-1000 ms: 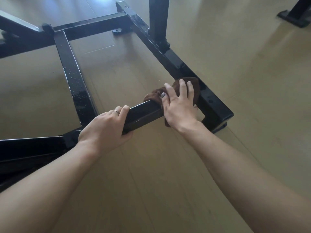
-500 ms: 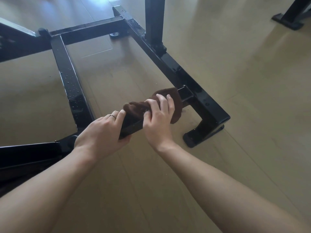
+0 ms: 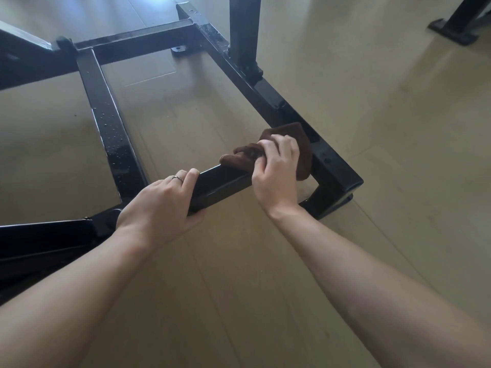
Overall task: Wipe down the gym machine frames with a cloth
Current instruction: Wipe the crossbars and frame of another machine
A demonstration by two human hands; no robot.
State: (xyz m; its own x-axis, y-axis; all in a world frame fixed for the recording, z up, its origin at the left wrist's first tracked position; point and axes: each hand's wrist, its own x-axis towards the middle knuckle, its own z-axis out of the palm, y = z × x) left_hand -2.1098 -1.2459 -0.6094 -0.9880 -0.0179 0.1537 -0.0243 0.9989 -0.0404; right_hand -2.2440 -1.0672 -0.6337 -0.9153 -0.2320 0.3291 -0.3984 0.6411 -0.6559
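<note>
Hands work low on a black frame (image 3: pixel 268 99) that sits on the floor (image 3: pixel 372 128). The left hand (image 3: pixel 159 205) grasps the near crossbar (image 3: pixel 223 181), fingers curled over its top edge and thumb underneath; a ring (image 3: pixel 177 177) shows on one finger. The right hand (image 3: pixel 276 173) clutches a brown cloth (image 3: pixel 301 152) and presses it onto the same crossbar, just beside the corner where the bar meets the long right rail. The cloth is bunched under the fingers, with one end trailing left along the top of the bar and the rest draped over the far side toward the corner. The two hands are near each other but apart, with bare bar between them.

No brand, label or writing can be read on the frame or the cloth.

Beyond the hands, an inner rail (image 3: pixel 111 128) runs away from the crossbar and carries scattered water drops. A far crossbar joins it to the right rail, and an upright post (image 3: pixel 244 30) rises from that rail. The corner foot (image 3: pixel 332 200) of the frame rests on the floor at the right. The floor is smooth, pale tan, with faint plank seams and a bright patch of light at the top. The foot of another black stand (image 3: pixel 457 30) sits at the upper right, well apart from the frame.
</note>
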